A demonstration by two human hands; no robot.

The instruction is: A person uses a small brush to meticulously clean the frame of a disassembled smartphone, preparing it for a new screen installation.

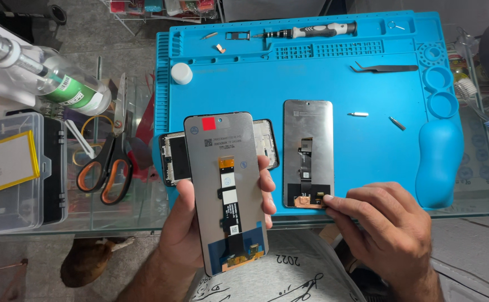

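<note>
Gripping a phone screen [226, 190] back side up, the left hand [186, 223] has its thumb on the left edge and fingers curled round the right edge, holding it tilted over the near edge of the table [116, 221]. A flex cable runs down the screen's middle and a red patch sits near its far end. The right hand [387, 235] lies near right, fingertips [329, 201] pinched at the near right corner of a second screen [308, 152], which lies flat, back up, on the blue mat [367, 89]. Behind the held screen, a phone frame [173, 156] rests on the mat's left edge. Farther off on the mat lie tweezers [384, 68], a screwdriver [309, 31], a white cap [181, 73] and two small bits [358, 114]. Left of the mat, scissors [109, 162] with orange handles lie on the glass, beside a clear bottle [43, 75] and a plastic box [15, 173].
</note>
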